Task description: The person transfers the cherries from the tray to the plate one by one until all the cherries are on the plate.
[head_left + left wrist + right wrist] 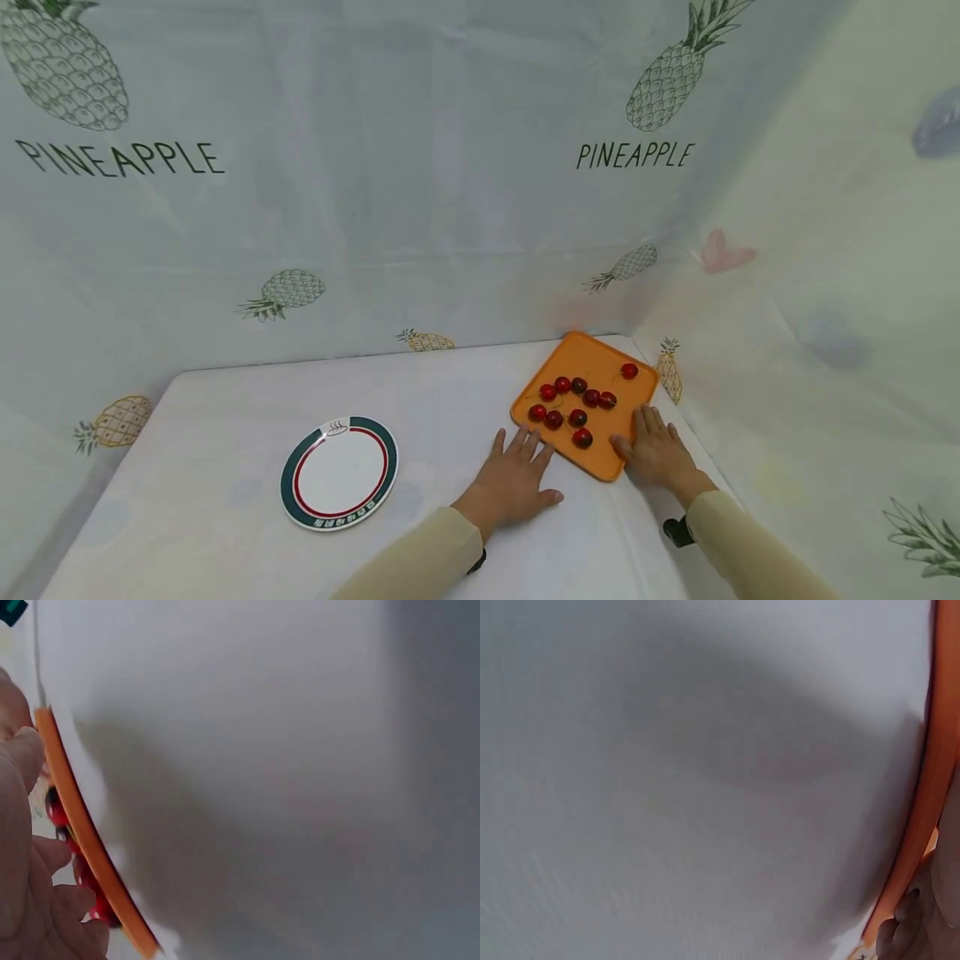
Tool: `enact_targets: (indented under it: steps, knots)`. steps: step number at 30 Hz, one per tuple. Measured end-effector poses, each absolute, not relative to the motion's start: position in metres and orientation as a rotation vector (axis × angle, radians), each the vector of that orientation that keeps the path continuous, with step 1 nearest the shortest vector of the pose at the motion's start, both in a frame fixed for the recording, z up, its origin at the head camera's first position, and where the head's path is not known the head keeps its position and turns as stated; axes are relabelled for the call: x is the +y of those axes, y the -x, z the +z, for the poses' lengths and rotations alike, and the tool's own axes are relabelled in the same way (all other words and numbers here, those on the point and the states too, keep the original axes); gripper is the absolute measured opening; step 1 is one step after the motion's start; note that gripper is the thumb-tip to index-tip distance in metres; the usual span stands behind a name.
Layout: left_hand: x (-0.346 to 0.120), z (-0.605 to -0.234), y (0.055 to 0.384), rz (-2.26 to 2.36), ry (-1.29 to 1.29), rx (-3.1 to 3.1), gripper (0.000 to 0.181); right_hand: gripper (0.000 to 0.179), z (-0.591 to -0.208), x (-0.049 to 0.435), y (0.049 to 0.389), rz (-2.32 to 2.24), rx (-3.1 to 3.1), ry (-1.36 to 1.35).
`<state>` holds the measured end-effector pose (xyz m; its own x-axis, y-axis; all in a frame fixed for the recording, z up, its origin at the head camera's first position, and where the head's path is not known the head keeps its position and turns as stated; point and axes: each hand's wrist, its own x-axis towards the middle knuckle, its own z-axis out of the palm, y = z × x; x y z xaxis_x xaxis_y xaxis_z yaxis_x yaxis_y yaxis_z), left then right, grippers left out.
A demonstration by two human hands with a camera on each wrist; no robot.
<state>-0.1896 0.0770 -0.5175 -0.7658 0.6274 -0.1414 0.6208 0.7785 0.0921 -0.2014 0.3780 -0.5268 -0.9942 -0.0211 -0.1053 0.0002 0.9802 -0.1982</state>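
An orange tray [609, 454] lies turned at an angle near the table's back right corner, with several dark red cherries [577, 417] on it. My left hand [512, 490] is spread flat, its fingertips right at the tray's near left rim; in the left wrist view its fingers overlap the orange rim [94, 847] beside the cherries. Over the tray's right edge lies my right hand [660, 450], thumb reaching inside the rim and fingers extended along that side. Only part of this hand shows at the right edge of the right wrist view, against the tray rim [922, 802].
To the left on the white table [225, 467] lies a round white plate [341, 475] with a green band and a red ring. A pineapple-printed cloth [420, 208] hangs behind the table, and a pale cloth wall [810, 333] borders its right side.
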Motion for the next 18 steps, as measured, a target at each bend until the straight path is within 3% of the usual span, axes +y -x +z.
enact_targets:
  steps: [18]
  knots:
    - [0.097, -0.513, 0.187, -0.088, -1.033, 2.754, 0.078, 0.086, -0.529, 0.360, 0.191, -0.251, 3.030, -0.003]
